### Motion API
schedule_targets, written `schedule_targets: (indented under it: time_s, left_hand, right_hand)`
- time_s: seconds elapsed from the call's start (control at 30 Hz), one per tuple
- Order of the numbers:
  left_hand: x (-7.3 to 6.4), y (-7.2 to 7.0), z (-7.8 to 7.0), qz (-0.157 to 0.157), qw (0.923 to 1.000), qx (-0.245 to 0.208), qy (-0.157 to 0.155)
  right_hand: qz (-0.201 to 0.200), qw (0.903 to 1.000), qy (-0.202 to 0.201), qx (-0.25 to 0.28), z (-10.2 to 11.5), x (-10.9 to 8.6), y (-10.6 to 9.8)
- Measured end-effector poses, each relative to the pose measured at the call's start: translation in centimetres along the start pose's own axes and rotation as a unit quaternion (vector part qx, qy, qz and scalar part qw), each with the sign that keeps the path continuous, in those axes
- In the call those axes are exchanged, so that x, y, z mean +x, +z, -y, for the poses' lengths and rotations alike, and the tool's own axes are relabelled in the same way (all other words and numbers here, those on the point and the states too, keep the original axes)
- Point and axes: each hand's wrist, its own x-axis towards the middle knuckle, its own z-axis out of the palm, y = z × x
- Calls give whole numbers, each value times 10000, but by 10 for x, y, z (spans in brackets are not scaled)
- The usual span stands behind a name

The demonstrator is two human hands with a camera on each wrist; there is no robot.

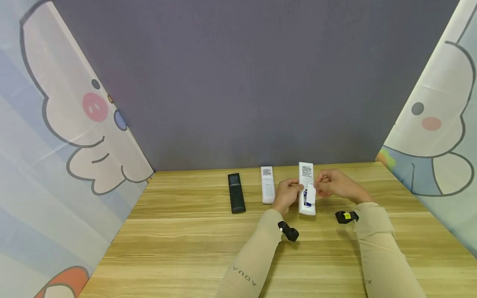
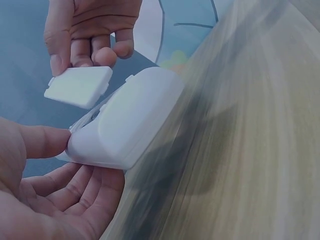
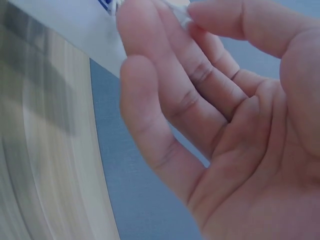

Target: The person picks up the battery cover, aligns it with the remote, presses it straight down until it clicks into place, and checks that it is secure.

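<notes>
A white remote control [image 1: 306, 170] is held back side up, its battery compartment uncovered. Blue batteries [image 1: 306, 199] show inside it. My left hand [image 1: 286, 194] grips the remote's left side, thumb on top and fingers underneath in the left wrist view. Between the thumb and fingers of my right hand [image 1: 337, 185] is the white battery cover [image 2: 80, 86], apart from the remote body [image 2: 132, 120] and tilted just above the compartment. In the right wrist view, the fingers [image 3: 192, 95] hide most of the cover, and part of the remote [image 3: 82, 30] shows at the top left.
Left of my hands, a second white remote [image 1: 268, 186] lies on the wooden table [image 1: 179, 240]. Farther left lies a black remote [image 1: 236, 193]. A dark grey panel [image 1: 223, 82] rises at the table's back edge, with cartoon-printed curtains [image 1: 67, 165] on both sides.
</notes>
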Motion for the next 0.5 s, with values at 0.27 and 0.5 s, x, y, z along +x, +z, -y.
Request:
schedule_targets:
  time_s: [0.27, 0.5]
  left_hand:
    - [2, -1, 2, 46, 9999, -154, 31]
    - [1, -2, 1, 54, 9999, -85, 49]
  right_hand:
    - [295, 9993, -152, 140, 2, 0, 2]
    - [538, 9978, -188, 336, 3, 0, 4]
